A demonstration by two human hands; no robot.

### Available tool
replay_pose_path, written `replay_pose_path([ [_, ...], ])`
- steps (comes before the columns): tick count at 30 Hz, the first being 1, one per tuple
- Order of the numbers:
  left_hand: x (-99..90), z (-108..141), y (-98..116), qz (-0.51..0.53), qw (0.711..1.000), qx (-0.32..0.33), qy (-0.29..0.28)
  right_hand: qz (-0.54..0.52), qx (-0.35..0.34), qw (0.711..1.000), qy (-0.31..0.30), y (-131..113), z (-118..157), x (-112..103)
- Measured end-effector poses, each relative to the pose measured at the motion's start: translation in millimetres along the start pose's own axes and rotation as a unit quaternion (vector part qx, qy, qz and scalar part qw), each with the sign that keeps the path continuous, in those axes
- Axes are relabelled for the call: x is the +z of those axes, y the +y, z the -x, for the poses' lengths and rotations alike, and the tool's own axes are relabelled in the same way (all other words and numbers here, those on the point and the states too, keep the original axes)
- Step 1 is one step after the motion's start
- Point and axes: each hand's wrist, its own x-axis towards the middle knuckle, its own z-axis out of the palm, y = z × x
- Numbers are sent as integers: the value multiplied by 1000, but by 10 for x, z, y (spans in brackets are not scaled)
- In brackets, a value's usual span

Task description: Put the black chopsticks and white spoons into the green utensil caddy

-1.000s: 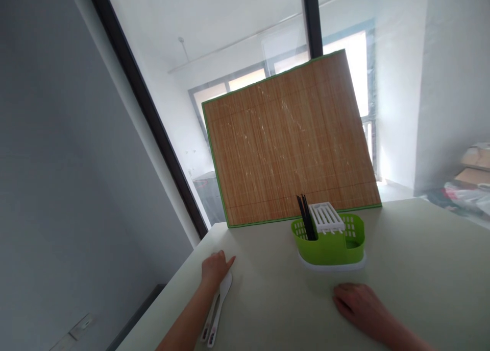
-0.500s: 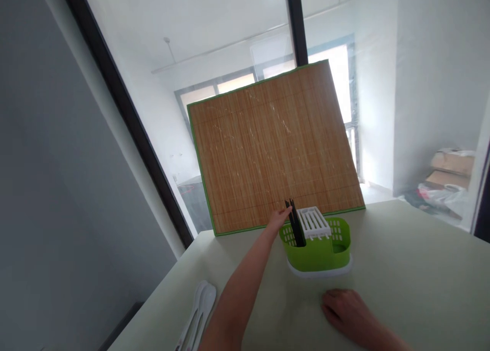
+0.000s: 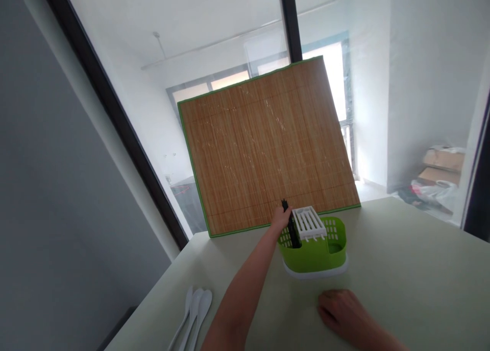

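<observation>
My left hand (image 3: 281, 218) is closed around a bundle of black chopsticks (image 3: 294, 236). Their lower ends stand inside the left part of a green cutlery basket (image 3: 316, 259), and the tops poke out above my fist. A white slotted rack (image 3: 308, 222) with small hooks sits across the middle of the basket, just right of the chopsticks. In front of the basket, my right hand (image 3: 340, 307) rests on the table with its fingers curled in; nothing shows in it.
White spoons (image 3: 199, 305) lie side by side on the pale table (image 3: 401, 269), left of my left forearm. Behind the basket a bamboo mat (image 3: 268, 146) with green edging leans against a glass partition. Cardboard boxes (image 3: 444, 159) are beyond the glass at right.
My left fingers have wrapped further round the chopsticks, whose tops are now drawn closer together. The spoons now appear fanned apart. My right hand has stayed on the table; the view has shifted slightly.
</observation>
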Motion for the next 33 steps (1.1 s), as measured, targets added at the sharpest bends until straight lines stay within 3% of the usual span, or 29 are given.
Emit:
replay_pose_path([
  [9,-50,428,26,-125,983,51,122,-6,-15,1000,13,17,2,6],
  [19,40,729,-123,-236,967,57,78,0,-18,1000,22,22,7,17],
  [24,50,757,-142,-192,977,36,83,-3,-17,1000,20,16,6,-12],
  [28,38,702,-60,-154,980,56,111,-9,-18,1000,19,0,3,-37],
  [31,-108,604,105,-87,983,78,140,-8,-16,1000,17,-3,3,-50],
  [33,-324,521,240,-5,981,95,169,-8,-14,1000,14,0,6,-56],
])
